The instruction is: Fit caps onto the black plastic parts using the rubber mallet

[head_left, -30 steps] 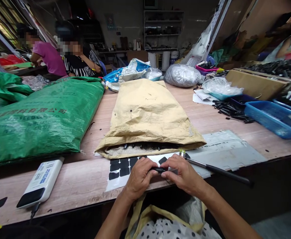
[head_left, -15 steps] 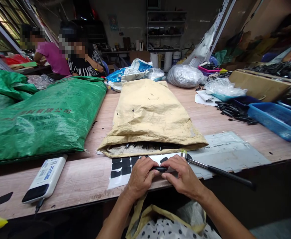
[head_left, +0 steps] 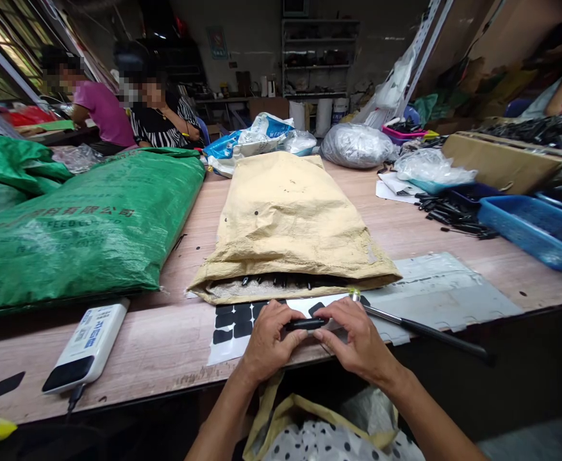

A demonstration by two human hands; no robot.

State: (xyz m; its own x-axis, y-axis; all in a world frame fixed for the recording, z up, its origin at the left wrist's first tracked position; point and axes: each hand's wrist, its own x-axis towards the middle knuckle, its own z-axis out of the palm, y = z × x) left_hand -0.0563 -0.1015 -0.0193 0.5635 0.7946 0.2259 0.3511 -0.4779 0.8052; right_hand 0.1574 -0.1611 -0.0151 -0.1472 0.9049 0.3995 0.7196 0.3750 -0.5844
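A short black rod-shaped piece (head_left: 304,324) lies crosswise between my hands, above the table's front edge. My left hand (head_left: 270,339) pinches its left end between thumb and fingers. Thumb and forefinger of my right hand (head_left: 357,336) close on its right end. Under the hands is a white sheet (head_left: 223,355) bearing rows of black rounded-square stickers (head_left: 242,321), partly hidden by my left hand. A hammer (head_left: 425,328) with a metal shaft and black grip rests by my right hand, its grip reaching past the table edge. Its head is partly covered by that hand.
A tan woven sack (head_left: 290,218) lies just beyond, black pieces showing in its mouth. Left are a green sack (head_left: 83,224) and a white power bank (head_left: 88,342) with a cable. Right stand a blue tray (head_left: 530,240) and loose black parts (head_left: 458,218). Two people (head_left: 165,118) sit at back left.
The right thumb and forefinger have come in onto the black piece's right end, and more of the piece shows between the hands. The left hand has barely moved.
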